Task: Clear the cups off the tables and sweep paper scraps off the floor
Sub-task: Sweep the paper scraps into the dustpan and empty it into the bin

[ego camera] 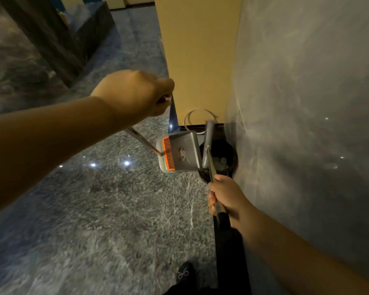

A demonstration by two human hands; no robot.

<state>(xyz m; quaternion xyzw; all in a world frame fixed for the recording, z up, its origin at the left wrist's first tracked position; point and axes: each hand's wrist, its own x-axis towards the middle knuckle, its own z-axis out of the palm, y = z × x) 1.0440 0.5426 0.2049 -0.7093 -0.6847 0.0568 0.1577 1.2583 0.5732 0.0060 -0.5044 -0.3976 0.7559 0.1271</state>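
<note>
A grey dustpan (183, 153) with an orange comb edge is tipped over a black round bin (226, 150) that stands on the floor by the wall. White scraps (221, 161) lie inside the bin. My left hand (136, 92) is shut on the dustpan's long metal handle (143, 141). My right hand (226, 196) grips the broom handle (211, 167), and the grey broom head (208, 143) points down at the bin's mouth beside the dustpan.
A grey wall (307, 124) runs along the right and a tan pillar (200, 56) stands just behind the bin. The floor (104, 209) is glossy grey marble. A dark counter or bench (58, 39) stands at the far left. My black shoe (185, 273) shows at the bottom.
</note>
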